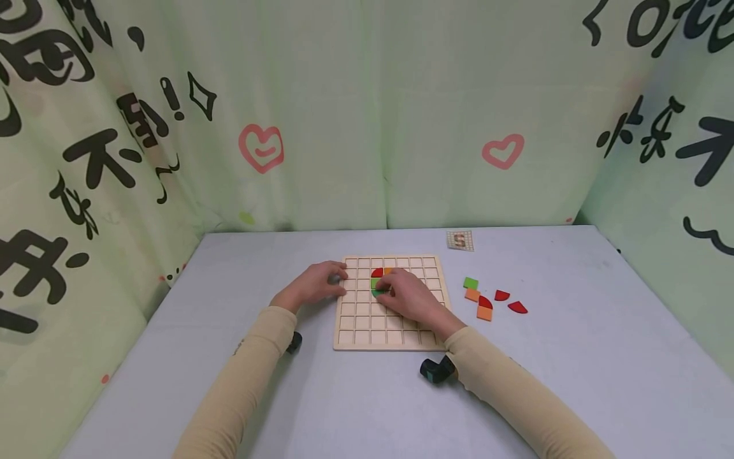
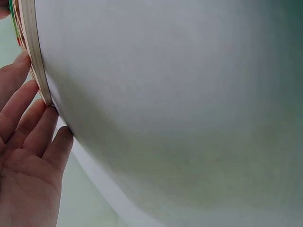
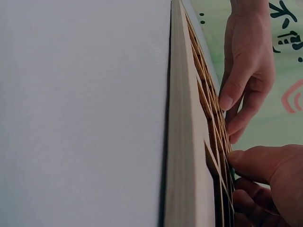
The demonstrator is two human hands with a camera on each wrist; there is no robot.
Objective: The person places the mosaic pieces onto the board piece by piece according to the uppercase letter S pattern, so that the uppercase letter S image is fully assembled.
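A wooden grid board (image 1: 355, 322) lies flat on the table. At its left edge is my left hand (image 1: 314, 282); in the left wrist view the extended fingers (image 2: 47, 130) touch the board's side. My right hand (image 1: 411, 297) is over the upper middle of the grid, thumb and fingertips bent down around a dark green piece (image 1: 376, 293), which they partly cover. Above that piece sit a light green square (image 1: 374, 283), a red quarter-round piece (image 1: 376, 273) and an orange piece (image 1: 388, 271) in the cells.
Right of the board lie loose pieces: a light green square (image 1: 471, 283), orange squares (image 1: 484, 313) and several red rounded pieces (image 1: 517, 307). A small patterned card (image 1: 460, 241) is near the table's far edge. Printed curtains (image 1: 378, 127) surround the white table (image 1: 367, 408).
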